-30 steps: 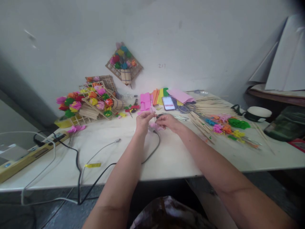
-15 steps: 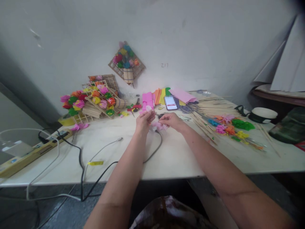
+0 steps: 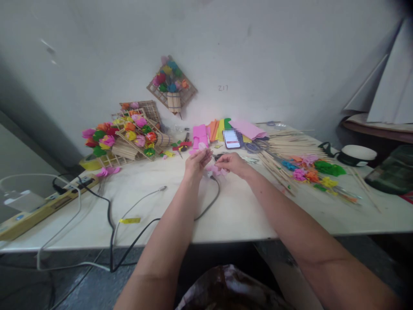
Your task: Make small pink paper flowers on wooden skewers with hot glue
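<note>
My left hand (image 3: 195, 161) and my right hand (image 3: 231, 163) meet over the middle of the white table (image 3: 232, 211). Both are pinched on a small pale pink paper piece (image 3: 215, 169) held between them, just above the table. A black cable (image 3: 206, 206) runs under the hands toward the table's front edge. Behind the hands lie pink folded paper (image 3: 199, 134) and a phone (image 3: 231, 138).
Stick baskets with coloured paper flowers (image 3: 127, 137) stand at the back left, another hangs on the wall (image 3: 172, 88). Wooden skewers (image 3: 287, 148) and finished flowers (image 3: 309, 172) lie at the right. A power strip (image 3: 41, 206) and cables (image 3: 109, 224) occupy the left.
The view has shifted slightly; both hands stay together on the pink piece with only small finger movement.
</note>
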Available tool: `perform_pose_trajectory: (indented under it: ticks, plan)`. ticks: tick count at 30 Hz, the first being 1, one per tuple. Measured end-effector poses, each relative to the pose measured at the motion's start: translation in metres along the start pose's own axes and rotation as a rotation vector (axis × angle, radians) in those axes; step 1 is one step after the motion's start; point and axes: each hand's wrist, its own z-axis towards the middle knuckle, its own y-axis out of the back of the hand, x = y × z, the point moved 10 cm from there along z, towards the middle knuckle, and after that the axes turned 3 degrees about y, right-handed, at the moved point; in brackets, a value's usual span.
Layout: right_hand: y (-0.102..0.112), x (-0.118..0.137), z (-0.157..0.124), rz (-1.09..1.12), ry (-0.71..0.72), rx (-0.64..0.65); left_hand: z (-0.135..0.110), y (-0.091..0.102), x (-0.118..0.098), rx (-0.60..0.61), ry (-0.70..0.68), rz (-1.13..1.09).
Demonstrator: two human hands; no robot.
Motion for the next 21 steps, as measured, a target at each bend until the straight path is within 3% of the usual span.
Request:
perform_pose_trajectory:
  ticks: [21]
  plan:
    - [-0.011, 0.002, -0.001, 0.027, -0.004, 0.044, -0.002, 0.0, 0.001, -0.031, 0.005, -0.058]
